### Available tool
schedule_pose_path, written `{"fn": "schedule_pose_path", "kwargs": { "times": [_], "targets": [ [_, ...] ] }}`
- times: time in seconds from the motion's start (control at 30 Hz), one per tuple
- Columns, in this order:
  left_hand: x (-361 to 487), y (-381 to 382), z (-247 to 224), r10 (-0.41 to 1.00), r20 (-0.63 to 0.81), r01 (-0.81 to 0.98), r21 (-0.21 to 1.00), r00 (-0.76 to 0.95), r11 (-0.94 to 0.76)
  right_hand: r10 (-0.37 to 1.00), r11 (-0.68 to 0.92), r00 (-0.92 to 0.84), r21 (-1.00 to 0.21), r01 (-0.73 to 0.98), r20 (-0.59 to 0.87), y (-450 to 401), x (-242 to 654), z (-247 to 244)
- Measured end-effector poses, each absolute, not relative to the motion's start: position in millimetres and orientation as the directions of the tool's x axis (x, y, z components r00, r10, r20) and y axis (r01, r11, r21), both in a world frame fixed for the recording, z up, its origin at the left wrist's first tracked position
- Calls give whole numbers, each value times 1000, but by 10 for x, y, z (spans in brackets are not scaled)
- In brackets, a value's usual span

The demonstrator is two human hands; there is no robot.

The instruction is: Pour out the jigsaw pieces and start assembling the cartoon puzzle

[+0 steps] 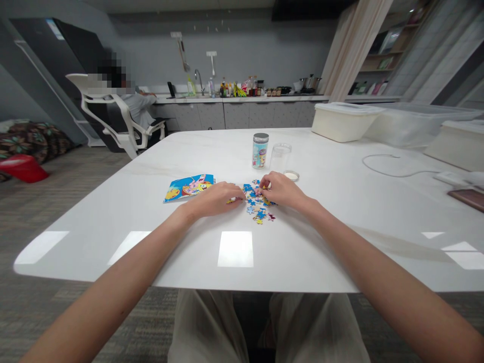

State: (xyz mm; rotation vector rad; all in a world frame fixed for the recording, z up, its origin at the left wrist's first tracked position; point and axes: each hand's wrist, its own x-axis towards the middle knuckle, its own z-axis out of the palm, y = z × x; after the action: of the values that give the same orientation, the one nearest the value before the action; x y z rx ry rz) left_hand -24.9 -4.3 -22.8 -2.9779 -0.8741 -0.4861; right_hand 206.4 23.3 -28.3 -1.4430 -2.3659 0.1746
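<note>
grey walls [242,55], a white table [151,252] catching bright patches of light, brown-grey carpet [45,201], low grey cabinets [196,116] along the wall, a dark fridge [71,55] at left, a white-framed chair [124,121], pale curtains [351,45] opposite

no words, numbers or signs are big or clear enough to read here
</note>
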Motion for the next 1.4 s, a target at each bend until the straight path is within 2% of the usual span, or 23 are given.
{"fn": "schedule_pose_path", "kwargs": {
  "times": [0.37, 0.63, 0.8, 0.97, 1.4],
  "targets": [
    [-247, -57, -217, 529, 297, 534, 72, 795, -842, 884, 448, -362, -319, 835, 295, 186, 2037, -247],
    [-242, -62, -212, 531, 285, 535, 70, 798, -842, 839, 495, -346, -324, 806, 420, 253, 2065, -321],
    [-231, -76, -197, 543, 274, 542, 86, 794, -836, 850, 516, -403, -375, 770, 340, 306, 2057, -380],
    [-233, -88, -187, 549, 278, 548, 89, 788, -832, 857, 496, -385, -343, 798, 344, 314, 2075, -338],
    [-235, -86, -181, 546, 272, 539, 108, 792, -835, 890, 451, -400, -286, 845, 220, 297, 2097, -304]
  ]
}}
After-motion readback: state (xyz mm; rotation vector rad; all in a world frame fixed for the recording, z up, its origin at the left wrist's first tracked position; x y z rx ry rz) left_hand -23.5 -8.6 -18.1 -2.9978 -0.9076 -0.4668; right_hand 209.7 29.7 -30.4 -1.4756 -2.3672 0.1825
